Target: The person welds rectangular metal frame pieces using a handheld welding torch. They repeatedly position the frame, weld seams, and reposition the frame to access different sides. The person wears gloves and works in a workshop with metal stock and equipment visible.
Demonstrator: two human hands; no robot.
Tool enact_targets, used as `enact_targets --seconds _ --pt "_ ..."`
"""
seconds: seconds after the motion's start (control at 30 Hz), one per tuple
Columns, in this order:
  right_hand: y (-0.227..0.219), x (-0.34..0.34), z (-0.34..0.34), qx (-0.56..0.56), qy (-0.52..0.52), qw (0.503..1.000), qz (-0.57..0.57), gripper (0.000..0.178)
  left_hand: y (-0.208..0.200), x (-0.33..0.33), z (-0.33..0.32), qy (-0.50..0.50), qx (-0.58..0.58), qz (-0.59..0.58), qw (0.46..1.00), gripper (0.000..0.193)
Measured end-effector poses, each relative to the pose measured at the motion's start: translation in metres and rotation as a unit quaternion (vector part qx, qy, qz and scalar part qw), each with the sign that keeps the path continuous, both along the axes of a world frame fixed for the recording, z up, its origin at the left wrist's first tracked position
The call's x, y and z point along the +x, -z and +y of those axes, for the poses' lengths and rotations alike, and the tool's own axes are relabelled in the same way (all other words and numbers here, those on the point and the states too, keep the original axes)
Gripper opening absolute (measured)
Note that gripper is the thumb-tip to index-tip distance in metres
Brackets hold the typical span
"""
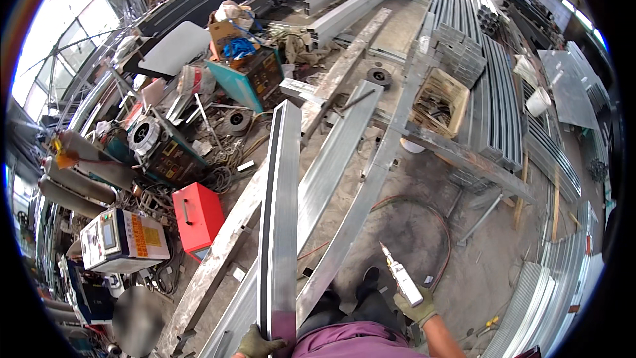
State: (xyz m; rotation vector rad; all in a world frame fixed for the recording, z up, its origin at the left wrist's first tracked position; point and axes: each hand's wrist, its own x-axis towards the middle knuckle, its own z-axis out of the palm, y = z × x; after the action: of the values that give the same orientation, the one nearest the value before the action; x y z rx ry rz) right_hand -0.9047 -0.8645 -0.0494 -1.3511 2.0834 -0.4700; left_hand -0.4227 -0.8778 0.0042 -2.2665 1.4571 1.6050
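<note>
My gloved left hand [257, 345] is closed on the near end of a long silvery metal channel [283, 225]. The channel runs away from me, with a dark groove along its left side. In my gloved right hand [416, 306] I hold a white welding torch [403, 280] with a narrow copper-coloured tip. Its tip points forward and a little left, above the floor and apart from the channel. Beside the channel a wide flat metal profile [338, 159] lies across the beams.
Steel support beams [377, 189] run at a slant before me. A hose [445, 219] loops over the floor at right. On the left stand a red toolbox [199, 215] and a white machine [124, 240]. A yellowish crate [457, 86] and stacked metal profiles [500, 106] are at far right.
</note>
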Motion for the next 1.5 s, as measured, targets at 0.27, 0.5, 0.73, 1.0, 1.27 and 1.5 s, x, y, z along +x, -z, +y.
enact_targets --seconds 0.27,0.5,0.73,1.0,1.27,1.5 --pt "-0.027 -0.014 0.014 -0.096 0.015 0.995 0.02 0.027 0.002 -0.018 -0.057 0.227 0.143 -0.123 0.955 0.131" --pt "-0.046 -0.023 0.025 -0.064 0.067 0.995 -0.034 0.04 -0.026 -0.044 -0.091 0.296 0.129 -0.12 0.939 0.098" --pt "-0.032 -0.032 0.056 -0.115 0.057 0.99 -0.05 0.046 -0.022 -0.034 -0.111 0.387 0.057 -0.154 0.907 0.092" --pt "-0.063 -0.018 0.063 -0.091 0.17 0.981 -0.005 0.015 0.02 -0.01 -0.15 0.431 0.01 -0.195 0.881 0.083" --pt "-0.03 -0.009 0.097 -0.002 0.174 0.984 -0.038 0.037 0.054 0.009 -0.178 0.51 0.026 -0.271 0.816 0.102" --pt "-0.068 0.004 0.085 0.028 0.195 0.974 -0.112 0.038 0.078 0.016 -0.196 0.54 0.035 -0.254 0.802 0.111"
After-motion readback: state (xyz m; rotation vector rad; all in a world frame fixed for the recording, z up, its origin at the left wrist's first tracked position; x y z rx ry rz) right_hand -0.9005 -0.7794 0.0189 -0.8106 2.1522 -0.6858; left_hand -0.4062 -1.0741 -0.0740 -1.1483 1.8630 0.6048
